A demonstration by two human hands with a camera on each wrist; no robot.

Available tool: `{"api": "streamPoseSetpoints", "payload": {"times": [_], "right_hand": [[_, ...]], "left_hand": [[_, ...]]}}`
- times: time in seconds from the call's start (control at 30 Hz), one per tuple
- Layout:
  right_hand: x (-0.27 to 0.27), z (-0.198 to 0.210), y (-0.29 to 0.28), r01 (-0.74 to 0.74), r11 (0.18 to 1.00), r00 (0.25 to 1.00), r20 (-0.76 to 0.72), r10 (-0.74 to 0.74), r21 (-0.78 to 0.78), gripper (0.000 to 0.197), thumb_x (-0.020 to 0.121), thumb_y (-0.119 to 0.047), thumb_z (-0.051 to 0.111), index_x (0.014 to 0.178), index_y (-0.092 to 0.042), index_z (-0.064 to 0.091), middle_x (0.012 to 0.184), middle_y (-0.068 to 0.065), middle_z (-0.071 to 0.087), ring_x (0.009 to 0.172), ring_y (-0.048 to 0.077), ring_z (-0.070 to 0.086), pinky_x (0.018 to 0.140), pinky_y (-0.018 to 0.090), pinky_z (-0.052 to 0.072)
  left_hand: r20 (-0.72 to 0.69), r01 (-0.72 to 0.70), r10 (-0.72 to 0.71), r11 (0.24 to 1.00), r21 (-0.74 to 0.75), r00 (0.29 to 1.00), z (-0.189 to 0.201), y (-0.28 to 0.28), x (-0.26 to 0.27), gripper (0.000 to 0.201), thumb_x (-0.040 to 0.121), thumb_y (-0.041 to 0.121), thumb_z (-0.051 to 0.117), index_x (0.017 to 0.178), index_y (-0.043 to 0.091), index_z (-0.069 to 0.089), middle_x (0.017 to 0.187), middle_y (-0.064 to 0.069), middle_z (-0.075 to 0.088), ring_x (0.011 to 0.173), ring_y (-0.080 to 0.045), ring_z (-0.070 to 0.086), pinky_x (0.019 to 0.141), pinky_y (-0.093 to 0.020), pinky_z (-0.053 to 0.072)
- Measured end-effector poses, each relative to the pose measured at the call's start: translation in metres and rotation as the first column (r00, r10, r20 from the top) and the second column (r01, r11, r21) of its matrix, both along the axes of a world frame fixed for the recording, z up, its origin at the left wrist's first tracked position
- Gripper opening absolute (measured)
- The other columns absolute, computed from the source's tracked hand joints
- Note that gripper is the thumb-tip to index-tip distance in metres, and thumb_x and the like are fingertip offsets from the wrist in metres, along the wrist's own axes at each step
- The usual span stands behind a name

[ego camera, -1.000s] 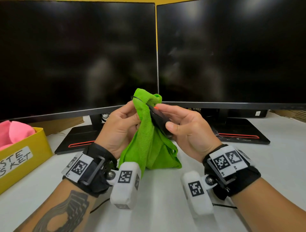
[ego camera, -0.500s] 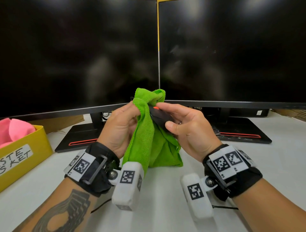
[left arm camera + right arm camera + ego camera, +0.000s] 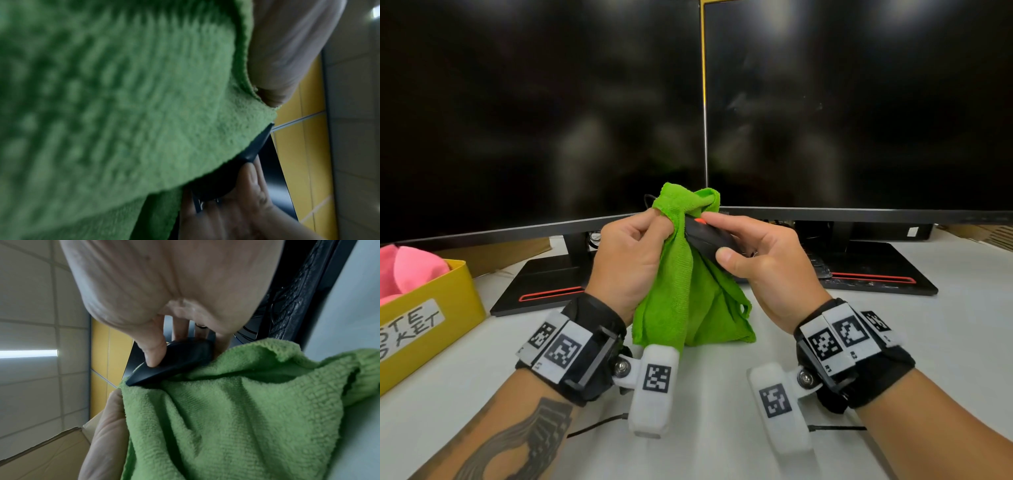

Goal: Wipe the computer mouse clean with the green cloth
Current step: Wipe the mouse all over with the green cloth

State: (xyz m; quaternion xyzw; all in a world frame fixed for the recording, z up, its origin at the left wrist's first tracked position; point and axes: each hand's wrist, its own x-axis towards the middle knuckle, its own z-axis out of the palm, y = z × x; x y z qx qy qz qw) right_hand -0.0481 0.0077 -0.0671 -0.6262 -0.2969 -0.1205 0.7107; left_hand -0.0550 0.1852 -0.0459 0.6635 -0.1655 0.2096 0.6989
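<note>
Reading label: yellow box point(image 3: 453, 310) at left shows partial handwriting "STE" over "KET".
Box contents: pink cloths point(image 3: 409, 267).
Left hand point(image 3: 628, 260): fingers curled, gripping the green cloth point(image 3: 685, 294) bunched against the mouse.
Right hand point(image 3: 763, 263): thumb and fingers pinch the black computer mouse point(image 3: 709, 240).
Mouse position: held above the white desk point(image 3: 722, 445), before two dark monitors point(image 3: 859, 102), cloth hanging beneath.
</note>
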Motion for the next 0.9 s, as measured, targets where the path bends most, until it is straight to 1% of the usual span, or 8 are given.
{"api": "streamPoseSetpoints", "payload": {"times": [0.1,0.17,0.4,0.5,0.57,0.7,0.8,0.9], "right_hand": [[0.0,-0.001,0.001,0.01,1.0,1.0,0.013,-0.01,-0.016,0.05,0.089,0.019,0.06,0.127,-0.012,0.069,0.127,0.004,0.074,0.121,0.013,0.069,0.103,0.027,0.053],[0.0,-0.001,0.002,0.015,0.999,1.0,0.023,-0.014,-0.031,0.049,0.089,0.02,0.06,0.129,-0.009,0.068,0.126,0.002,0.074,0.12,0.011,0.069,0.101,0.024,0.053],[0.0,0.0,0.001,0.016,0.999,1.0,0.027,-0.015,-0.03,0.051,0.089,0.021,0.058,0.128,-0.01,0.068,0.128,0.008,0.073,0.121,0.014,0.068,0.102,0.026,0.053],[-0.001,0.001,-0.002,0.007,1.0,1.0,0.004,-0.007,-0.02,0.052,0.089,0.022,0.058,0.127,-0.011,0.068,0.126,0.007,0.074,0.119,0.012,0.069,0.1,0.026,0.054],[0.0,0.001,-0.002,-0.002,1.0,1.0,-0.013,0.003,0.011,0.05,0.09,0.02,0.058,0.128,-0.011,0.068,0.128,0.008,0.073,0.122,0.016,0.069,0.103,0.031,0.055],[0.002,0.001,-0.002,-0.001,1.0,1.0,-0.027,0.001,0.015,0.047,0.093,0.016,0.058,0.13,-0.012,0.067,0.131,0.009,0.072,0.124,0.018,0.068,0.108,0.04,0.053],[0.004,-0.001,-0.001,0.002,1.0,0.999,-0.034,-0.001,0.023,0.045,0.093,0.01,0.06,0.132,-0.011,0.067,0.132,0.008,0.072,0.126,0.019,0.067,0.11,0.043,0.052],[0.004,-0.001,0.0,-0.005,0.999,0.999,-0.053,0.007,0.033,0.046,0.089,0.003,0.061,0.132,-0.012,0.068,0.132,0.006,0.073,0.127,0.017,0.066,0.112,0.044,0.05]], "left_hand": [[0.023,0.017,-0.016,0.998,-0.052,1.0,0.0,0.0,0.002,0.023,0.103,0.004,0.054,0.1,0.005,0.077,0.076,-0.001,0.077,0.068,-0.01,0.068,0.062,-0.021,0.056],[0.019,0.011,-0.01,0.997,-0.07,1.0,0.0,0.0,0.003,0.022,0.102,0.005,0.056,0.107,0.003,0.077,0.086,-0.008,0.078,0.076,-0.018,0.07,0.067,-0.026,0.058],[-0.01,0.157,-0.161,0.973,-0.167,0.987,-0.005,0.006,0.009,0.019,0.098,0.01,0.062,0.113,0.007,0.074,0.102,-0.011,0.08,0.09,-0.019,0.076,0.085,-0.033,0.063],[0.008,0.309,-0.314,0.928,-0.205,0.949,-0.006,0.006,0.009,0.027,0.095,-0.001,0.061,0.121,0.002,0.069,0.114,-0.014,0.078,0.101,-0.022,0.076,0.092,-0.034,0.061],[0.047,0.389,-0.387,0.907,-0.163,0.921,-0.009,0.007,0.01,0.042,0.084,-0.007,0.073,0.124,0.005,0.067,0.122,-0.013,0.075,0.11,-0.023,0.073,0.095,-0.035,0.059],[0.088,0.345,-0.336,0.93,-0.126,0.938,-0.016,0.007,0.014,0.053,0.068,0.004,0.081,0.119,0.013,0.07,0.12,-0.008,0.076,0.11,-0.02,0.073,0.088,-0.031,0.059],[0.117,0.301,-0.289,0.948,-0.105,0.95,-0.016,0.006,0.012,0.046,0.076,0.004,0.084,0.12,0.01,0.072,0.125,-0.011,0.075,0.119,-0.026,0.07,0.093,-0.034,0.058],[0.119,0.265,-0.254,0.96,-0.088,0.96,-0.014,0.004,0.01,0.036,0.086,0.0,0.074,0.122,0.005,0.072,0.127,-0.015,0.074,0.122,-0.03,0.069,0.098,-0.037,0.056]]}}
